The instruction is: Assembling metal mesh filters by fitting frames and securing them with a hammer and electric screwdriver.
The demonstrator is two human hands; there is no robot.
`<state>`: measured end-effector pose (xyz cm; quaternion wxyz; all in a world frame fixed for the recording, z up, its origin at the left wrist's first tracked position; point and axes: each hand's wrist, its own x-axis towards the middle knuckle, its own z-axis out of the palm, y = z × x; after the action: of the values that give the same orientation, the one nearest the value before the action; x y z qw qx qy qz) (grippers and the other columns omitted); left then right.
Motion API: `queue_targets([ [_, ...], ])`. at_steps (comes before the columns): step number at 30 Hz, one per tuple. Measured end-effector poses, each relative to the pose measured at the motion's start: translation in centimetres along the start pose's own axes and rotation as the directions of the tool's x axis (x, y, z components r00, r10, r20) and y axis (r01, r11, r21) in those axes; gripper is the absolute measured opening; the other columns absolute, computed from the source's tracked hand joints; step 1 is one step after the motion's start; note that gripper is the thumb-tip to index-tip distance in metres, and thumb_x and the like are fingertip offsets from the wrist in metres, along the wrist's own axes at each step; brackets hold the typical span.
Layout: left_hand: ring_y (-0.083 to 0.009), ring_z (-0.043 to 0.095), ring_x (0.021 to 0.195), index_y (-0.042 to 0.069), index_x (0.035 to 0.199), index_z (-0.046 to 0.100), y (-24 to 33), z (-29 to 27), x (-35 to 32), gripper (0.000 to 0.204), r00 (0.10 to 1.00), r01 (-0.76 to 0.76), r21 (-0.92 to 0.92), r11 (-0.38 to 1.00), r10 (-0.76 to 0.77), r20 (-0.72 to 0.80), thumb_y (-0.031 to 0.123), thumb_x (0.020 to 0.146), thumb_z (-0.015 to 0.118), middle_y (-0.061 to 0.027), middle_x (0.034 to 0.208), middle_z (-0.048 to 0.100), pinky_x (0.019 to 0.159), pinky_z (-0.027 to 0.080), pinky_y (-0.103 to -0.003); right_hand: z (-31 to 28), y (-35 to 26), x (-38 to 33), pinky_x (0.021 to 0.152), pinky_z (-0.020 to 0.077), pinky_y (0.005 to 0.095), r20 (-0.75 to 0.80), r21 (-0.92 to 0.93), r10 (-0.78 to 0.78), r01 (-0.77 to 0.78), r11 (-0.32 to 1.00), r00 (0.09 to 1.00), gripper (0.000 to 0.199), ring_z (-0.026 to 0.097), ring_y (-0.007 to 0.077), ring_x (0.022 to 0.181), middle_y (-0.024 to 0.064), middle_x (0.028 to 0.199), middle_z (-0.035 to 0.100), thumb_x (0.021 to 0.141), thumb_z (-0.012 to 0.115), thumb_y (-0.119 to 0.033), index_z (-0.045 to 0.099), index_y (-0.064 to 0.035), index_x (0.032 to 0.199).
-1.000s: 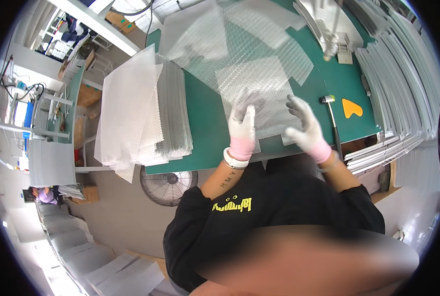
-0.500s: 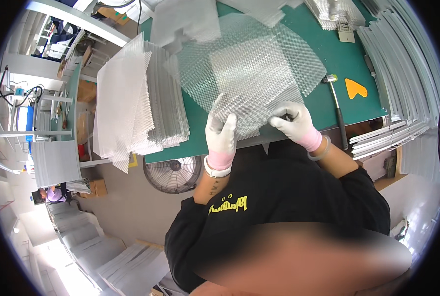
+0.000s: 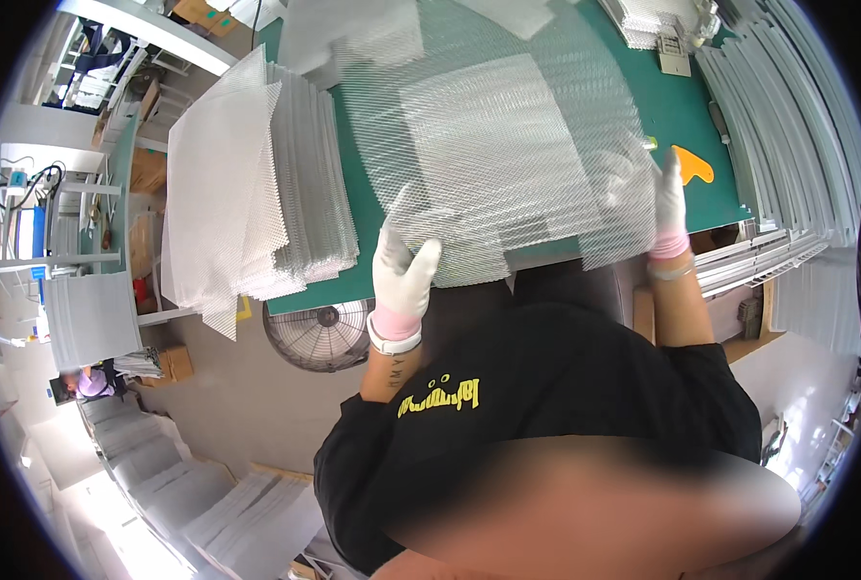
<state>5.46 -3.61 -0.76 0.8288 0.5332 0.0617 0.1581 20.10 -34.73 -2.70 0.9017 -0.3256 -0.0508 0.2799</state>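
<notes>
A large translucent mesh sheet (image 3: 609, 106), cut with notches along its near edge, is spread across the green table in front of me. A smaller, denser mesh panel (image 3: 488, 126) shows within its outline; which lies on top I cannot tell. My left hand (image 3: 401, 271), in a white glove with a pink cuff, holds the sheet's near left corner, thumb above and fingers partly behind the mesh. At the right edge, my right hand (image 3: 670, 203), gloved alike, has hold of the sheet; its fingers show dimly through the mesh and the thumb points up alongside.
Left of the sheet stands a thick stack of mesh sheets (image 3: 315, 184). An orange scraper (image 3: 693, 165) and a partly covered hammer (image 3: 651, 143) lie by my right hand. Long pale frame strips (image 3: 788, 135) are piled at right. A floor fan (image 3: 319, 333) stands below the table (image 3: 329, 290).
My right hand has moved outward to the right, and the mesh sheet's right side has come nearer, covering most of the hammer. My left hand stays at the left corner. The view has shifted slightly.
</notes>
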Motion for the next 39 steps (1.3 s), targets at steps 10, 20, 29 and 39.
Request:
queue_targets([
  [10, -0.0093, 0.059, 0.067, 0.0, 0.157, 0.018, -2.6, 2.0, 0.9, 0.1, 0.987, -0.072, 0.861, 0.504, 0.163, -0.013, 0.014, 0.079, 0.08, -0.019, 0.132, 0.061, 0.063, 0.051, -0.022, 4.1, 1.6, 0.0, 0.102, 0.0473, 0.0353, 0.06, -0.996, -0.358, 0.035, -0.076, 0.932, 0.091, 0.057, 0.0344, 0.124, 0.0239, 0.145, 0.049, 0.079, 0.075, -0.014, 0.026, -0.0061, 0.155],
  [20, -0.0374, 0.051, 0.132, -0.006, 0.147, 0.038, -5.1, 0.8, 2.3, 0.08, 1.0, -0.008, 0.972, 0.236, -0.015, 0.012, 0.029, 0.085, 0.075, -0.0256, 0.142, 0.052, 0.108, 0.044, -0.041, 1.2, 3.5, 2.0, 0.094, 0.0512, 0.0392, 0.127, -0.968, -0.35, 0.039, -0.247, 0.928, 0.081, 0.061, 0.0374, 0.11, 0.0191, 0.121, 0.06, 0.078, 0.076, -0.018, 0.038, -0.0082, 0.149],
  [29, -0.0396, 0.055, 0.125, -0.003, 0.147, 0.036, -6.8, -0.2, 2.2, 0.077, 0.999, -0.05, 0.989, 0.137, -0.007, 0.052, 0.026, 0.086, 0.073, -0.0249, 0.14, 0.052, 0.098, 0.05, -0.042, -0.9, 4.8, 2.4, 0.097, 0.0494, 0.0389, 0.081, -0.964, -0.304, -0.002, -0.265, 0.949, 0.07, 0.058, 0.0365, 0.116, 0.0178, 0.127, 0.058, 0.078, 0.076, -0.019, 0.047, -0.0062, 0.141],
  [39, -0.039, 0.053, 0.126, 0.004, 0.147, 0.041, -5.9, 0.5, 2.7, 0.075, 0.999, -0.036, 0.986, 0.163, -0.015, 0.039, 0.027, 0.084, 0.076, -0.0211, 0.142, 0.05, 0.102, 0.049, -0.042, 0.3, 3.8, 2.9, 0.091, 0.0517, 0.0413, -0.02, -0.946, -0.25, -0.1, -0.31, 0.968, 0.068, 0.061, 0.0369, 0.107, 0.0177, 0.122, 0.056, 0.077, 0.077, -0.024, 0.052, -0.0066, 0.137],
])
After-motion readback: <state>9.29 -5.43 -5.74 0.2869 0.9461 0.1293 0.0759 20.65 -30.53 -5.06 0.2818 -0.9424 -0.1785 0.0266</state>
